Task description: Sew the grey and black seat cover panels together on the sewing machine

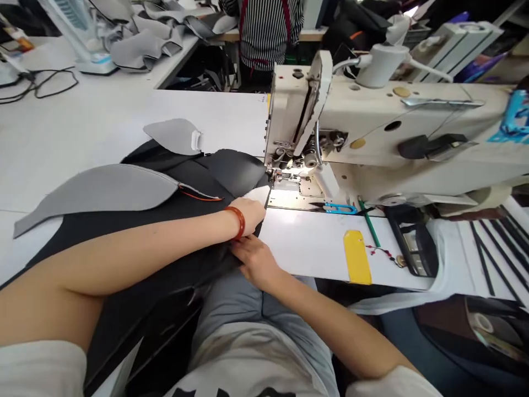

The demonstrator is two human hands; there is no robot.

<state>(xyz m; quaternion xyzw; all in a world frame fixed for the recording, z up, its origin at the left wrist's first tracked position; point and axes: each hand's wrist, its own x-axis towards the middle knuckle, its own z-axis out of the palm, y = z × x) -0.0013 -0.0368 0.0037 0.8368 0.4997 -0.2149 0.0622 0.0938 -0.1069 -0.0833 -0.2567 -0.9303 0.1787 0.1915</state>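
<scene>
Black fabric [198,179] spreads leftward from the left hand [249,213] and right hand [257,261], both grasping it.

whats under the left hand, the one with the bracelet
Black material and a pale piece show around the left hand; whatever lies directly beneath its palm is covered and cannot be seen.

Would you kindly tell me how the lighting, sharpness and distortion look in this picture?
Head view: a bright glow under the sewing machine, soft sheen on the black material; same head view: the left hand and right hand look fairly clear; head view again: the edges look stretched, as by a wide lens.
</scene>
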